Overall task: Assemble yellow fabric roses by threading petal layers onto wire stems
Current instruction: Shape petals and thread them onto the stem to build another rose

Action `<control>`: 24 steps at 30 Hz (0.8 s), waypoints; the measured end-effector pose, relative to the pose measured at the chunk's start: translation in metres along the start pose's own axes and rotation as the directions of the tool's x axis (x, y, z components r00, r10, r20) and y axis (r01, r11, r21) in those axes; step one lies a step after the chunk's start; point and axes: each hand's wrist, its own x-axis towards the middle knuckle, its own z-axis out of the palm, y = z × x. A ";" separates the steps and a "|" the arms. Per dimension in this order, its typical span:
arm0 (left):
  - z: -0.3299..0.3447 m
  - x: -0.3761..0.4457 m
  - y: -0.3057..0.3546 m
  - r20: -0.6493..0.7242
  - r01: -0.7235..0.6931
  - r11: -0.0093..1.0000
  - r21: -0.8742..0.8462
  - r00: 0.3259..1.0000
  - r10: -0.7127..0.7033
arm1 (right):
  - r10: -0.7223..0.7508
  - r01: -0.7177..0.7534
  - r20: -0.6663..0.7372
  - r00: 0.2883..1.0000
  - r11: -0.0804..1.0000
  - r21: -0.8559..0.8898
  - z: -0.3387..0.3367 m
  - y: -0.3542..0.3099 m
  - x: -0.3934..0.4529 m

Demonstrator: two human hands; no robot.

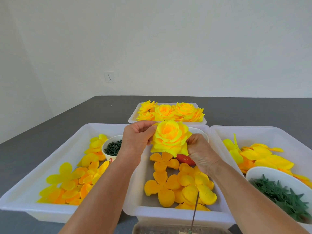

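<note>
Over the middle white tray [177, 214] I hold up a full yellow fabric rose [170, 137]. My left hand [136, 139] pinches its left outer petals with fingers and thumb. From below and to the right, my right hand [200, 153] grips the underside of the flower; whatever it holds beneath is hidden by the petals. A thin dark wire stem [195, 210] stands upright at the tray's near edge, apart from both hands. Flat orange-yellow petal layers [162, 184] lie in the tray below.
A far tray [133, 115] holds several finished roses [170, 111]. The left tray [22, 196] has petal layers and a bowl of dark green pieces [113, 146]. The right tray [253, 130] holds loose petals and a bowl of green calyx stars [278, 193]. A red object [185, 159] lies under the rose.
</note>
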 end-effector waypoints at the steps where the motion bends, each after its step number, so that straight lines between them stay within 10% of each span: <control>1: 0.000 0.001 -0.001 -0.009 0.017 1.000 -0.002 1.000 -0.017 | 0.001 -0.001 0.002 1.000 1.000 -0.003 0.000 0.001 0.001; 24: 0.000 -0.002 0.000 0.095 0.151 0.988 0.010 0.984 -0.151 | 0.031 -0.051 -0.255 0.966 0.996 -0.074 -0.006 0.015 0.009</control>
